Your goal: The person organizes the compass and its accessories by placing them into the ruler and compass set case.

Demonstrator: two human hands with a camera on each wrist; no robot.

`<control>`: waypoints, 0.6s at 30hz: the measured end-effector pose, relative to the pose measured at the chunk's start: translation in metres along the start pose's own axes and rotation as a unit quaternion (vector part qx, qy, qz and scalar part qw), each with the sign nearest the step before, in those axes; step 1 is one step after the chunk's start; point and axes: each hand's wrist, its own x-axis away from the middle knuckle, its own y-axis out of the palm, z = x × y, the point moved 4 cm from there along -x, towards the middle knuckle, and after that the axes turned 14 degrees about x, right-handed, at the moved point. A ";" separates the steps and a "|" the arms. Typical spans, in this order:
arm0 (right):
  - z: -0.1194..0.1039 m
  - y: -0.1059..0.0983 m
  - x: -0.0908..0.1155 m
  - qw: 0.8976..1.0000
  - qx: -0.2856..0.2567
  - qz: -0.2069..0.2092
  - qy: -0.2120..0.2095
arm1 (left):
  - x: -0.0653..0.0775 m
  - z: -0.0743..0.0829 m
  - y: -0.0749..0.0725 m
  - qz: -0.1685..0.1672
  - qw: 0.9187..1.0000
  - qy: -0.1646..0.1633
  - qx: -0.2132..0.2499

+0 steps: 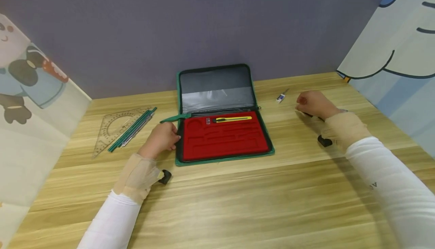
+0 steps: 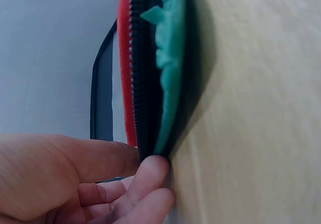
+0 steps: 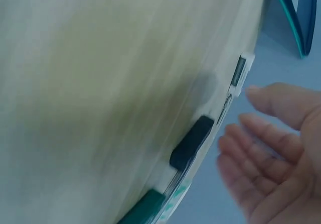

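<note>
A green zip case (image 1: 224,161) lies unfolded on the table, with a red moulded tray (image 1: 224,139) in its lower half. In the tray's upper part sit a yellow utility knife (image 1: 234,119) and a small clear piece (image 1: 208,121). My left hand (image 1: 163,135) is at the case's left side; in the left wrist view its thumb and fingers pinch the zipped edge (image 2: 145,108). Above the table at the right, my right hand (image 1: 316,103) has loosely bent fingers and holds nothing. Near it in the right wrist view are a black-ended object (image 3: 192,142) and a dark green piece (image 3: 143,209).
Left of the case lie a clear set square (image 1: 102,141) with a protractor arc, green pencils (image 1: 130,131) and slim silver tools (image 1: 136,131). A small white-and-blue box (image 1: 280,98) lies to the right. A grey partition (image 1: 210,26) stands behind the table.
</note>
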 end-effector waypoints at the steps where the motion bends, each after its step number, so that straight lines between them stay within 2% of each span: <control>1: 0.003 0.000 0.002 1.000 0.004 -0.011 0.010 | 0.000 0.000 0.000 0.000 1.000 -0.001 0.000; 5: 0.011 0.001 0.008 0.998 0.003 -0.056 0.042 | 0.000 -0.001 0.000 0.000 1.000 -0.002 0.000; 8: 0.015 0.002 0.012 0.996 -0.004 -0.071 0.053 | -0.001 -0.001 0.000 0.000 1.000 -0.002 -0.002; 18: 0.020 0.006 0.013 0.997 -0.010 -0.059 0.044 | -0.002 -0.001 0.000 0.001 1.000 -0.004 -0.002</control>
